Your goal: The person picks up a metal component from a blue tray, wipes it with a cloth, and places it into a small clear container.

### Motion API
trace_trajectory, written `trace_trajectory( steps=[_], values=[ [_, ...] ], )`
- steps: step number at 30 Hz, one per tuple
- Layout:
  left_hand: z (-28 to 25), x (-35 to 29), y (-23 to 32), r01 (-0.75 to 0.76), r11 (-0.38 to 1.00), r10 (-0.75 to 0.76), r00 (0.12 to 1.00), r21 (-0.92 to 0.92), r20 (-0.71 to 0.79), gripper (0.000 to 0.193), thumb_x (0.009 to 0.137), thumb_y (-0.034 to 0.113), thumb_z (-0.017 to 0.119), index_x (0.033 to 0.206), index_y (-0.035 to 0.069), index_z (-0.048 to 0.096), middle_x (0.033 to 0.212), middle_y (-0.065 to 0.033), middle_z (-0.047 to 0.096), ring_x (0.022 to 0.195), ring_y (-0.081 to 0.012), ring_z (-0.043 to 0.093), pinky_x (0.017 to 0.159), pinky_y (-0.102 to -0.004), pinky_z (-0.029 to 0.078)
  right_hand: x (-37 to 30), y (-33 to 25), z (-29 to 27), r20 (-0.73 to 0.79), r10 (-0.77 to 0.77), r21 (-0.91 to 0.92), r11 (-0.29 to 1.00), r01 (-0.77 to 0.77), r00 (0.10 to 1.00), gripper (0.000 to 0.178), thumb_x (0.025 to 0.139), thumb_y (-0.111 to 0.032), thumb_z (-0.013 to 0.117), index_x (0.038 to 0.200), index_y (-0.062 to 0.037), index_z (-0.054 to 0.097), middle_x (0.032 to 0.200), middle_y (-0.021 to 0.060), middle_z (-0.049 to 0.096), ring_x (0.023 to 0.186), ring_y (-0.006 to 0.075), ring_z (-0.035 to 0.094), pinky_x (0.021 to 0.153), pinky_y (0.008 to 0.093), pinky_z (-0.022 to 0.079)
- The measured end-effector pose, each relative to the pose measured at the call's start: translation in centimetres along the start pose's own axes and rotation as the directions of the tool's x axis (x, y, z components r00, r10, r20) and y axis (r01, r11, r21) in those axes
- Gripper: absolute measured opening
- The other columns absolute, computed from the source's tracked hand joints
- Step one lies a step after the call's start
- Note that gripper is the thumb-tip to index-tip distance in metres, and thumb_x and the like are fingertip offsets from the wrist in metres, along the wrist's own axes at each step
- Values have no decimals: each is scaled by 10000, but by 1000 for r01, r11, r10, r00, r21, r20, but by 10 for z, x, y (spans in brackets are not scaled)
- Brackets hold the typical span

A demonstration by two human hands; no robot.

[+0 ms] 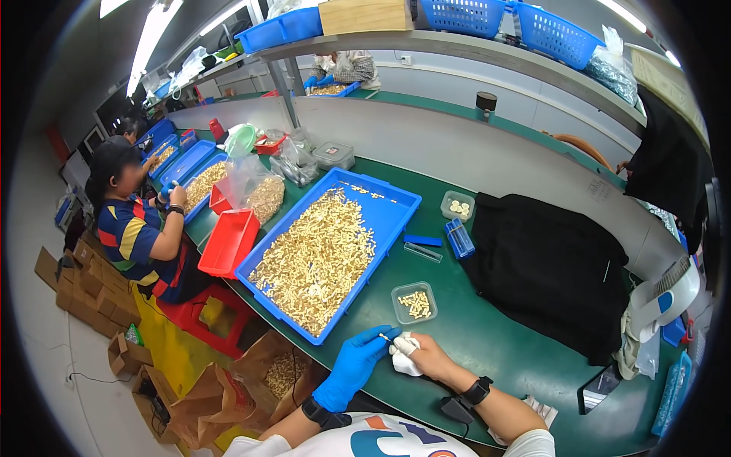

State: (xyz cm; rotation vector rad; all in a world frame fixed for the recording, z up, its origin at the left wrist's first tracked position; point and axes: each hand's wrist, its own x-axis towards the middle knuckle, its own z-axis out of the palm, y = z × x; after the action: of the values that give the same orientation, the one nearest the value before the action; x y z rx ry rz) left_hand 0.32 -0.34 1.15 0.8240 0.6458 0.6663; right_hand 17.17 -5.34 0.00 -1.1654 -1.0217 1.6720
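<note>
On the green bench (495, 381), we see a big blue tray (388, 221) at left, heaped with brass-coloured bits (312, 263). At the near edge we have the blue-gloved left hand (352, 367) and bare-palmed right hand (432, 358), close together, nearer than a clear box (433, 317). Right grips a white cloth (405, 365); left narrowly pinches a small brass-coloured piece (384, 337) beside it.

Trays (390, 215) of small parts (316, 259) show a workshop.

Left hand (356, 365) pinching at six o'clock, right hand (426, 357) curled just beside at five, both forearms (506, 407) angled inward!
</note>
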Motion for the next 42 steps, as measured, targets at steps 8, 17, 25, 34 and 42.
trace_trajectory(
  steps=[8,17,25,34,42],
  values=[
    [20,0,9,-42,998,41,999,-50,-23,415,929,163,420,1292,-12,320,1294,-211,412,1183,-283,438,1000,-376,354,-7,0,18,99,-340,-648,691,319,935,221,855,-228,574,910,-16,601,757,142,642,686,218,645,571,313,477],
    [14,12,3,-9,928,37,997,-373,68,507,950,308,357,1339,11,223,1369,-222,300,1285,-309,283,1083,-411,204,2,3,3,-365,-388,-506,846,169,847,180,825,-168,582,898,-5,605,774,178,636,718,295,638,608,347,480],
    [24,12,10,8,914,18,998,-406,58,564,945,360,356,1354,13,180,1368,-229,290,1274,-311,299,1074,-404,219,6,5,-2,-403,-364,-457,875,160,840,187,825,-165,577,868,14,605,757,176,638,688,261,637,586,332,475],
    [24,17,8,-14,914,34,999,-405,41,582,939,370,369,1351,6,176,1363,-226,289,1276,-309,291,1079,-415,214,15,23,-16,-474,-301,-341,929,143,828,211,872,-179,528,827,11,609,701,80,612,607,137,553,540,286,436],
    [20,18,8,-9,903,17,1000,-430,14,585,937,367,377,1349,1,179,1356,-224,290,1278,-314,283,1079,-419,218,12,9,-13,-500,-285,-366,925,99,818,214,853,-161,517,828,31,607,747,149,642,657,211,619,575,321,459]
  ],
)
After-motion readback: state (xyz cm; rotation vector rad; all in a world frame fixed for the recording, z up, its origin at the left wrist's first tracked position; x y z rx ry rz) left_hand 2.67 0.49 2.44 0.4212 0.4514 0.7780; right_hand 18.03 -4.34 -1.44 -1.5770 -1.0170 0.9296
